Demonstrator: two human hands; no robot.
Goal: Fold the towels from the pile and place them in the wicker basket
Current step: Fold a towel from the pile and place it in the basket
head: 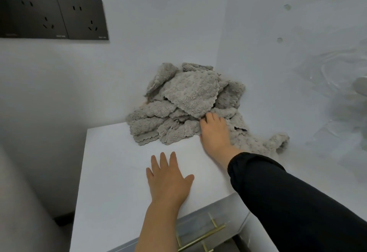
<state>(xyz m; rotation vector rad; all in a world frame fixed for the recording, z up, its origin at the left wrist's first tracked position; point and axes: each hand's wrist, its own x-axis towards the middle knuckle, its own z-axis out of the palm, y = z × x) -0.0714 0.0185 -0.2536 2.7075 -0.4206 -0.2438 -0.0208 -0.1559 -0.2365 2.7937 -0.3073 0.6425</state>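
A pile of grey fluffy towels (184,102) lies heaped in the far corner of a white cabinet top (111,172), against the wall. My right hand (214,132) reaches into the near edge of the pile, its fingertips curled under the lower corner of the top towel (192,92). My left hand (168,180) lies flat on the bare cabinet top in front of the pile, fingers straight and spread. No wicker basket is in view.
Two dark wall sockets (53,15) sit high on the left wall. A drawer front with a brass handle (202,234) shows below the cabinet's front edge. Clear crumpled plastic (337,77) lies at the right.
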